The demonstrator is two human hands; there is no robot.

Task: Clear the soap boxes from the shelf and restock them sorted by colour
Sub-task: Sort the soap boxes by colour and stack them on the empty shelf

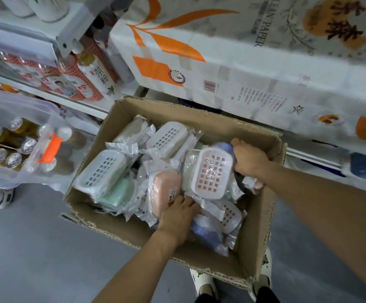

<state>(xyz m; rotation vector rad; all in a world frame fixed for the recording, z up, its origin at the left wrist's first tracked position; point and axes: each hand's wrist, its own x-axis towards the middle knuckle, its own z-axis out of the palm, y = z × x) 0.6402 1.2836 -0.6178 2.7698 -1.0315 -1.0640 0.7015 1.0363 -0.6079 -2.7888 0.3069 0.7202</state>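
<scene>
At the far left I saw a clear plastic bin (13, 132) with an orange latch, packed with foil-capped bottles (13, 159) and standing well apart from the work. Next came the cardboard carton (252, 226), its torn, fuzzy rim open toward me, heaped with soap boxes in crinkled clear wrap. A white slotted box (100, 170) lay at the carton's left, long axis running up and to the right, with a mint green one (117, 192) tucked just beside it. A pink box (165, 190) lay near the middle, its long axis roughly toward and away from me.

My left hand (178, 217) lay on the pile with fingers fairly straight, fingertips touching the pink box's near end and the wrap beside it; I judged it loose and pressing, not gripping. Just below it, touching the wrist side, lay a blue box (206, 230). To the right a white-lidded box (213, 172) with pink showing through its square holes stood tilted, its long axis pointing away from me.

My right hand (248, 159) was curled over a blue box (224, 147) at the far right of the heap, grasping it. Both blue boxes sat under my hands, so I judged blue the colour being gathered, the right hand nearer its piece. All were smooth, rounded plastic shells, slippery in film. The toilet paper packs (265, 62) loomed above.
</scene>
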